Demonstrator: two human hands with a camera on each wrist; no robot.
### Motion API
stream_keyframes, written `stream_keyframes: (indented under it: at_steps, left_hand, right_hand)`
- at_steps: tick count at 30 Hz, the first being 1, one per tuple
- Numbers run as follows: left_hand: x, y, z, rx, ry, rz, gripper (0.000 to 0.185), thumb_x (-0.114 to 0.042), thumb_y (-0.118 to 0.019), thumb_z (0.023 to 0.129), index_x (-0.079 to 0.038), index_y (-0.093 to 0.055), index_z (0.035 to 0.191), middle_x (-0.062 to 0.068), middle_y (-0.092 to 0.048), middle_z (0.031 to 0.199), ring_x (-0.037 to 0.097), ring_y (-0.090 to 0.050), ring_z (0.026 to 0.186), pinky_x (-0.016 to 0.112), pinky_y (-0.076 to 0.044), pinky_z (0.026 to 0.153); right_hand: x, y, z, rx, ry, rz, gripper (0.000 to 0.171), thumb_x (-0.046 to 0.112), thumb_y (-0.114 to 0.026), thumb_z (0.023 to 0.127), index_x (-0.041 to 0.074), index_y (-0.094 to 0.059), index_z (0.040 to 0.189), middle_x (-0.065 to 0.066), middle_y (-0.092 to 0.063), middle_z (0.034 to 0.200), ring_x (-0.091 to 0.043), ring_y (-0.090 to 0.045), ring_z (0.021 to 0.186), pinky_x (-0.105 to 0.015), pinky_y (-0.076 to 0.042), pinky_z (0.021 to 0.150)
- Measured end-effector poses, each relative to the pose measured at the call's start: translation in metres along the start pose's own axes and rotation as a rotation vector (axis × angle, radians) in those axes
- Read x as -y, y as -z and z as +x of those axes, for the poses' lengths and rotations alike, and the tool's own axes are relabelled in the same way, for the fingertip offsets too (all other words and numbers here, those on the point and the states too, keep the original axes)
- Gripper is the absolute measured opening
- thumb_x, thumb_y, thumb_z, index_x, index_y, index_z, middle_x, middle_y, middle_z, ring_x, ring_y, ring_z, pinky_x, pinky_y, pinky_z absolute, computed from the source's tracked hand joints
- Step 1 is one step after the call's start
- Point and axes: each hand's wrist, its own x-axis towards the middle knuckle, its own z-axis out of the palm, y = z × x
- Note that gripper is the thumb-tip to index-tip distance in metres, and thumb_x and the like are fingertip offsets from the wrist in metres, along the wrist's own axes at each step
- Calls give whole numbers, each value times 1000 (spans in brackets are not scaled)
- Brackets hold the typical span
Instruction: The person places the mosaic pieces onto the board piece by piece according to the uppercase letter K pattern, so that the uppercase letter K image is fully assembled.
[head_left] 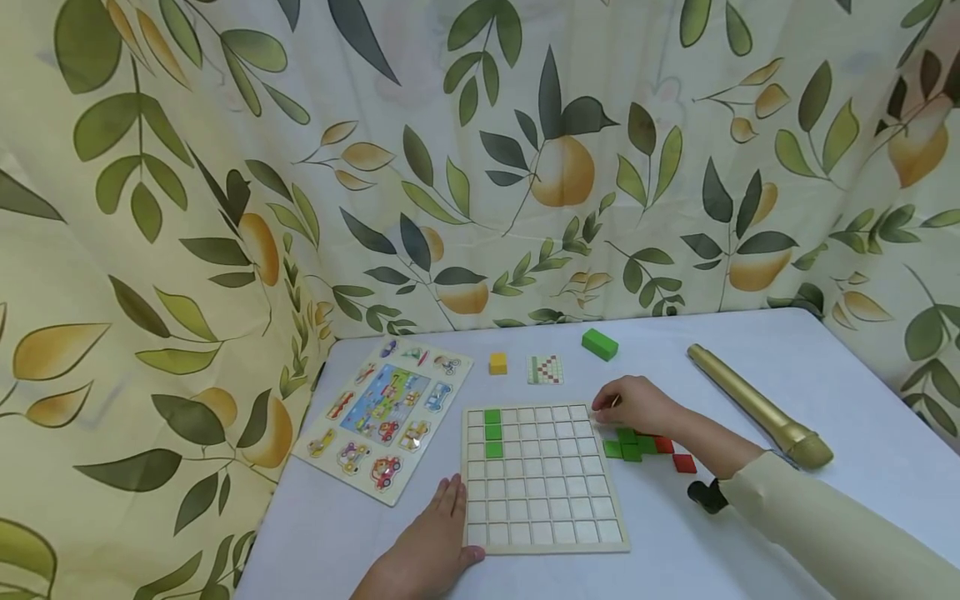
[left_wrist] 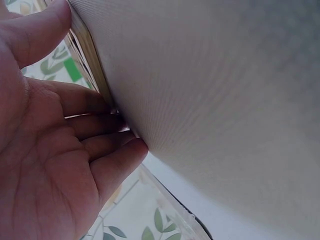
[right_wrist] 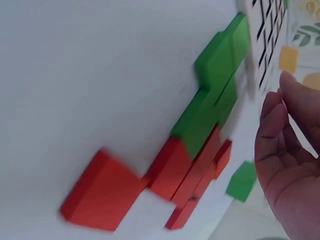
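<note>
A square grid board point(head_left: 543, 552) lies on the white table, with three green tiles point(head_left: 492, 432) in a column near its upper left. My left hand point(head_left: 431, 537) rests at the board's lower left corner, its straight fingers along the left edge and its thumb at the front edge. My right hand point(head_left: 637, 406) is above the board's upper right corner. In the right wrist view its fingers are loosely bent, thumb near forefinger, and nothing shows between them. Below that hand lie loose green tiles point(right_wrist: 215, 60) and red tiles point(right_wrist: 105, 192), partly overlapping.
A picture puzzle board point(head_left: 390, 496) lies at the left. Behind the grid board are a yellow cube point(head_left: 498, 363), a small pattern card point(head_left: 544, 369) and a green block point(head_left: 600, 344). A gold tube point(head_left: 750, 400) with a flared end lies at the right. Leaf-patterned curtain point(head_left: 517, 250) surrounds the table.
</note>
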Motion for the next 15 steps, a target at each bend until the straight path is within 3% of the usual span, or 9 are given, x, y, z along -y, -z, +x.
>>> stream_keyframes:
  at_steps: [7, 15]
  left_hand:
    - [1, -2, 1, -5, 4, -11, 92, -53, -65, 92, 6, -32, 154, 20, -23, 163, 35, -19, 151, 48, -30, 116]
    - [1, -2, 1, -6, -2, 11, 91, -54, -64, 93, 6, -32, 154, 20, -23, 164, 36, -19, 151, 47, -29, 117]
  right_hand:
    - [-17, 8, -13, 37, -5, -12, 17, 16, -78, 89, 7, -75, 104, 1, -67, 93, -19, -55, 85, -34, -51, 74]
    - [-26, 13, -23, 120, 14, -30, 20, 7, -81, 84, 7, -75, 102, 1, -68, 92, -19, -58, 88, -36, -54, 81]
